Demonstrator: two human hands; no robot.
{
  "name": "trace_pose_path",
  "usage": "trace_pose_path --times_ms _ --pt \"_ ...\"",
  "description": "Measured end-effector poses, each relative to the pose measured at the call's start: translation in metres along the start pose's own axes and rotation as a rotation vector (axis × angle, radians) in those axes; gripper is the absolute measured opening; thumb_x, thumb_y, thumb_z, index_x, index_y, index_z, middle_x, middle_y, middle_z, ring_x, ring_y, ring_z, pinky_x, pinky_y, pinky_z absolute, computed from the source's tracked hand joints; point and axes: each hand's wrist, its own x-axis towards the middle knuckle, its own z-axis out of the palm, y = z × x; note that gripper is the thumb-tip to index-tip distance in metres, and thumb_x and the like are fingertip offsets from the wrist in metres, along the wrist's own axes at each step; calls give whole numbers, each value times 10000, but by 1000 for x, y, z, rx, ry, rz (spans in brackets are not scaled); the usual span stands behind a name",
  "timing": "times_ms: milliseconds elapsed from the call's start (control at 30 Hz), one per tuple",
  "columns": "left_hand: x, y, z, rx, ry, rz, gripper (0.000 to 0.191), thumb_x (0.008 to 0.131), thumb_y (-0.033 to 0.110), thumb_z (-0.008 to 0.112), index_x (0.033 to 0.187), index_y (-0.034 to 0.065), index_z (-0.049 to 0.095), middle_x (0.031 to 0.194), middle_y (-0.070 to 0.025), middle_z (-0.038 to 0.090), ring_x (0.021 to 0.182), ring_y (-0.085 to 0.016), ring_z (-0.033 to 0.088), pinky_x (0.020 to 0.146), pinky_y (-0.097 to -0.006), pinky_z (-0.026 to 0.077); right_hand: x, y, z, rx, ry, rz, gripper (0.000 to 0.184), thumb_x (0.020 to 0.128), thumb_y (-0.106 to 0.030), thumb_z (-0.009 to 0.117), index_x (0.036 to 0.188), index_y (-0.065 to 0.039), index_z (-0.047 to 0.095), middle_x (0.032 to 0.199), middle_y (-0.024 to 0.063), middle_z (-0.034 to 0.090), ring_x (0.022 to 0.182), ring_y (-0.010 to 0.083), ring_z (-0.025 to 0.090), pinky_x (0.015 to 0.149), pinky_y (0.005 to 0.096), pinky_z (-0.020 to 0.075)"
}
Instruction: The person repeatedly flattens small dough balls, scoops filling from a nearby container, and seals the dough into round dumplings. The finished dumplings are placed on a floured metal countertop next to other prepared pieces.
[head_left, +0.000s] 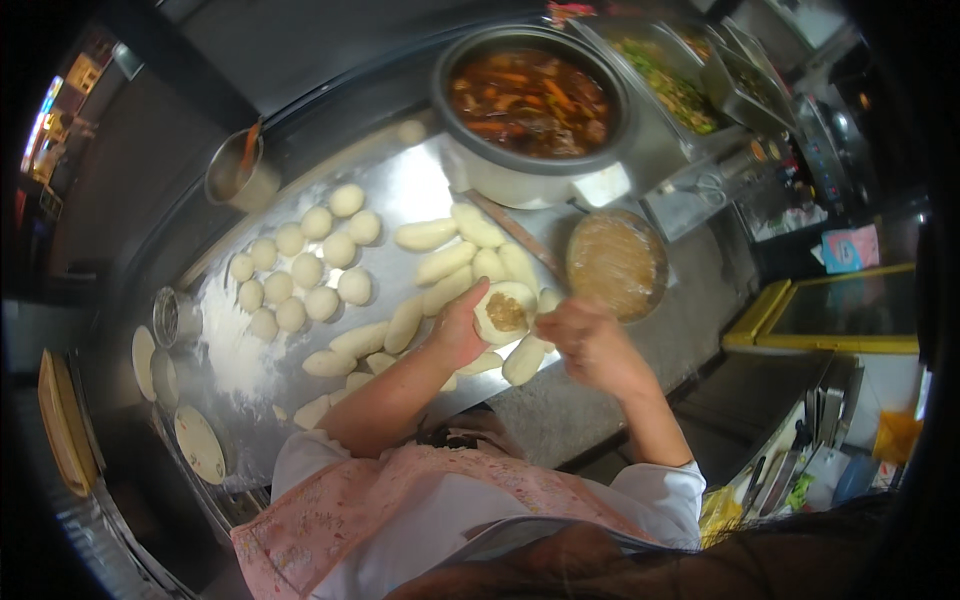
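My left hand (459, 324) cups a flattened dough round (484, 331) with brown paste filling (505, 312) in its middle. Close against the right edge of that dough is my right hand (589, 341), its fingers curled and blurred by motion. Whether the right fingers grip a tool or the dough's edge cannot be told. Under and around both hands lie long dough pieces (445, 262) on the steel worktop (390, 300). To the left, several round dough balls (307, 270) sit in rough rows. A wide bowl of brown paste (616, 259) stands beyond my right hand.
A big pot of dark red stew (529, 105) stands at the back, a wooden stick (517, 232) before it. Loose flour (240, 352) covers the worktop's left side. A metal pot (244, 176) sits on the far ledge. Food trays (667, 82) fill the back right.
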Motion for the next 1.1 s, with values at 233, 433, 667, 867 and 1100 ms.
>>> trace_pose_path --times_ms 233,433,667,867,1100 --pt "-86 23 -37 48 37 100 465 1045 326 393 1334 -30 473 1318 -152 558 1212 -272 553 1054 -422 425 54 -58 51 -42 132 -69 399 601 80 632 962 -62 726 1040 27 703 1023 215 614 794 372 406" --pt "-172 45 -91 6 -94 225 505 1049 362 351 1334 -32 484 1320 -156 570 1220 -274 552 1067 -426 408 81 -145 101 -56 37 -192 334 658 -1 667 969 -103 736 1008 -11 698 961 199 608 824 355 405" --pt "-281 74 -176 -99 -39 415 542 1044 411 329 1321 -21 505 1308 -154 578 1219 -274 551 1056 -422 416 126 -273 163 316 -245 -155 487 769 68 682 1234 -28 577 1080 152 553 891 280 617 699 367 523" --pt "-360 73 -230 -74 -68 479 533 1040 421 342 1335 2 486 1286 -136 580 1186 -266 570 1023 -425 445 167 -337 251 252 -94 -7 456 762 -7 743 1175 1 551 971 169 571 796 316 640 718 401 526" --pt "-425 49 -313 -108 102 560 397 954 167 533 1310 -5 499 1217 -157 601 1113 -273 608 956 -419 499 164 -350 341 708 -181 303 232 846 -40 655 1065 36 649 834 159 685 773 314 671 736 384 555"
